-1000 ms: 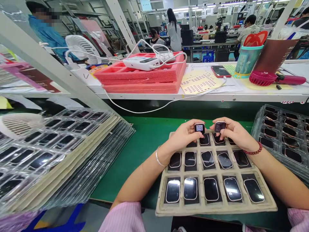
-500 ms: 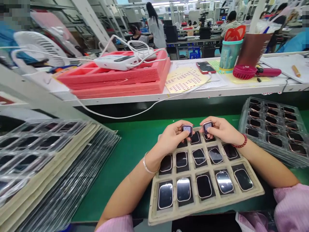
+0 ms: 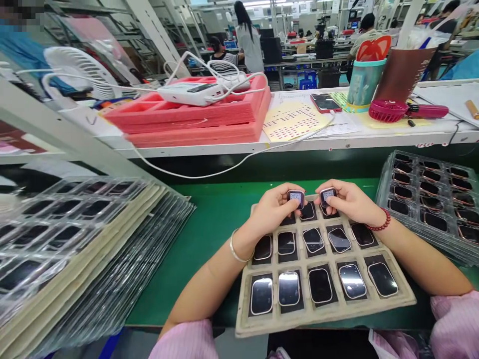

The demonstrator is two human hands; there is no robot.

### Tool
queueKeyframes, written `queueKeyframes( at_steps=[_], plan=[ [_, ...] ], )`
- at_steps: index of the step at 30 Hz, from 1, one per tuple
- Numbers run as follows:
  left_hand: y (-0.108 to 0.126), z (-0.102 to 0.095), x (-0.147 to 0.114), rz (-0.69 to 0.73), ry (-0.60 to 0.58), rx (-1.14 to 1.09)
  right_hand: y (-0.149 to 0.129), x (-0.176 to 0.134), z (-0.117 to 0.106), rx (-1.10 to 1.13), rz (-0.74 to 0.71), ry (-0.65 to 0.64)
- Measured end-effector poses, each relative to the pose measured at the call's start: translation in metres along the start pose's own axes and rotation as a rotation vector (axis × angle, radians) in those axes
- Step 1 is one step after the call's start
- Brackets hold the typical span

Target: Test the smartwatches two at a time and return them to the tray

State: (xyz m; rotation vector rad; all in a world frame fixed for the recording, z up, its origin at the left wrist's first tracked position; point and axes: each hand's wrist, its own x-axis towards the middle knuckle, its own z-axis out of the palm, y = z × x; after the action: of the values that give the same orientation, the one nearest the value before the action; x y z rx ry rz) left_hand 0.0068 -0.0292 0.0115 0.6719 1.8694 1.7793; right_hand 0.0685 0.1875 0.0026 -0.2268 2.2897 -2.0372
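Between thumb and fingers, my left hand point(image 3: 275, 205) grips a smartwatch point(image 3: 296, 198) with a lit screen showing a light pattern. My right hand point(image 3: 350, 202) pinches a second smartwatch point(image 3: 328, 196), its screen lit the same way. Both are held side by side, a small gap apart, above the far row of a beige tray point(image 3: 329, 317). Dark-screened watches, such as one dark watch point(image 3: 321, 285), sit in the tray's square pockets on black pads. My hands partly cover the far-row pockets.
Stacked clear trays of watches stand at left point(image 3: 93, 234) and right point(image 3: 434, 199) on the green mat point(image 3: 164, 279). A white shelf behind carries red foam trays point(image 3: 194, 122), a phone point(image 3: 326, 102), a teal cup point(image 3: 364, 85) and a pink fan point(image 3: 389, 110). A white cable point(image 3: 194, 177) droops from its edge.
The whole scene has shifted slightly to the right in view, as the camera turned a little. Both hands keep the same hold on the two lit watches above the tray.
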Motion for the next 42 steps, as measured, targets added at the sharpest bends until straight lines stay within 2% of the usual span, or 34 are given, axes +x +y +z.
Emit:
queueKeyframes(
  at_steps=[11,15,20,23,28,34,42],
  plan=[
    [-0.0028,-0.0017,0.0008,0.053,-0.037,-0.015,-0.0011,-0.0016,-0.0017,-0.026,-0.06,-0.009],
    [-0.0064,-0.0027,0.002,0.069,-0.044,-0.005,0.0003,-0.0026,-0.0017,-0.009,-0.085,0.029],
    [-0.0074,-0.0019,0.0026,0.148,-0.027,-0.01,0.0003,-0.0035,0.0009,-0.03,-0.093,0.01],
    [-0.007,-0.0021,0.0023,0.119,-0.028,0.007,-0.0022,-0.0033,0.0009,-0.034,-0.056,-0.009],
    [-0.0056,-0.0021,0.0018,0.059,-0.03,0.032,-0.0044,-0.004,0.0012,-0.146,-0.089,0.07],
    [-0.002,-0.001,0.0006,0.117,-0.009,-0.009,-0.0026,-0.0046,0.0015,-0.1,-0.046,-0.038],
    [-0.0032,-0.0026,-0.0007,0.112,-0.038,-0.034,-0.0038,-0.0053,-0.0003,-0.041,-0.022,-0.066]
  ],
)
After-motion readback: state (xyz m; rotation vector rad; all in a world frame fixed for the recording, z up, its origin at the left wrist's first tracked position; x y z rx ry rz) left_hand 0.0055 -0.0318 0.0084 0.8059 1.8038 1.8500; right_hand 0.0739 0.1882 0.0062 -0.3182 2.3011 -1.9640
